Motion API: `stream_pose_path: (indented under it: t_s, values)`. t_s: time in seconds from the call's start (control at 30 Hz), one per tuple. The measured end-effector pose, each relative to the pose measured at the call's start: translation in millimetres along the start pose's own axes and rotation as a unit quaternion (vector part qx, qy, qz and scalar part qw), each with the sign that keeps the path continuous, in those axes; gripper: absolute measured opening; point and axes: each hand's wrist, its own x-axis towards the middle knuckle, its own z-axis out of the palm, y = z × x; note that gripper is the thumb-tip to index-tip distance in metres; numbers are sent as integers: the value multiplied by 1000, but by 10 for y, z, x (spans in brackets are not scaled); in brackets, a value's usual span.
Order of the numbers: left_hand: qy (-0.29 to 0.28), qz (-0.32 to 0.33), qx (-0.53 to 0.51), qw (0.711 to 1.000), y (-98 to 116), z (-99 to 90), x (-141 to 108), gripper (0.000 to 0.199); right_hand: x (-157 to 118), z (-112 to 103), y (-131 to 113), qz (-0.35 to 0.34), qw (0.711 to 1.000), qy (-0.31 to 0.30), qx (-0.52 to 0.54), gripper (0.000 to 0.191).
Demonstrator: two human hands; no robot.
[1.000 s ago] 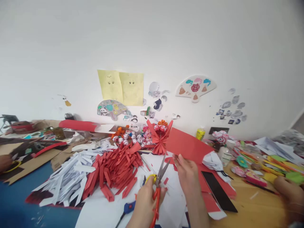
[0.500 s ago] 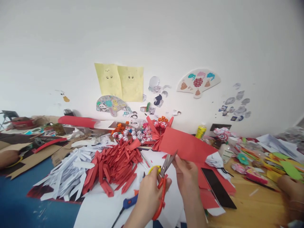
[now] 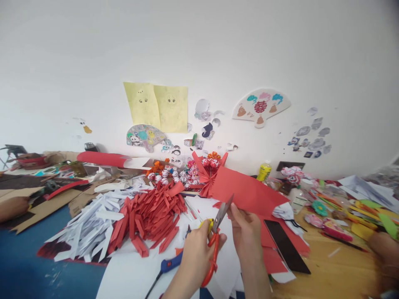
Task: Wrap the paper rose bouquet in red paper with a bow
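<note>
The scissors [image 3: 213,265], with red and yellow handles, are in my left hand [image 3: 197,253], its fingers wrapped round the grips. Their blades point up and right, close to the lower edge of a large red paper sheet [image 3: 245,190]. My right hand [image 3: 247,232] pinches that lower edge just beside the blade tips. Left of my hands lies a heap of folded red paper strips [image 3: 156,214], next to a pile of white paper strips [image 3: 93,224]. A blue glue gun [image 3: 171,264] rests beside my left wrist on white paper [image 3: 131,270].
A black flat object [image 3: 286,247] lies on red paper at the right. Behind are a red paper flower shape [image 3: 210,178], a yellow bottle [image 3: 264,171] and craft scraps. Other people's hands show at the far left [image 3: 14,208] and far right [image 3: 384,249].
The scissor blades have drawn closer together. My hands have barely moved. At the far left, the other person's hand has shifted slightly.
</note>
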Motion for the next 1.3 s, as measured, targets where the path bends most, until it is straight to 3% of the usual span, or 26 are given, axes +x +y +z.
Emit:
stream_pose_path:
  t_s: [0.23, 0.73, 0.97, 1.17, 1.3]
  values:
    - [16, 8, -19, 1000, -36, 47, 21, 22, 20, -21, 20, 8, 1000, 17, 11, 27]
    - [-19, -15, 12, 1000, -100, 281, 270, 21, 261, -252, 140, 3, 999, 33, 22, 40]
    - [-55, 5, 21, 998, -65, 336, 420, 24, 426, -453, 222, -3, 996, 84, -23, 19]
    - [-135, 36, -138, 981, -103, 344, 459, 28, 560, -617, 190, -21, 994, 99, -27, 19]
    - [-111, -2, -202, 973, -171, 128, 396, 40, 594, -744, 67, -44, 990, 131, -41, 25]
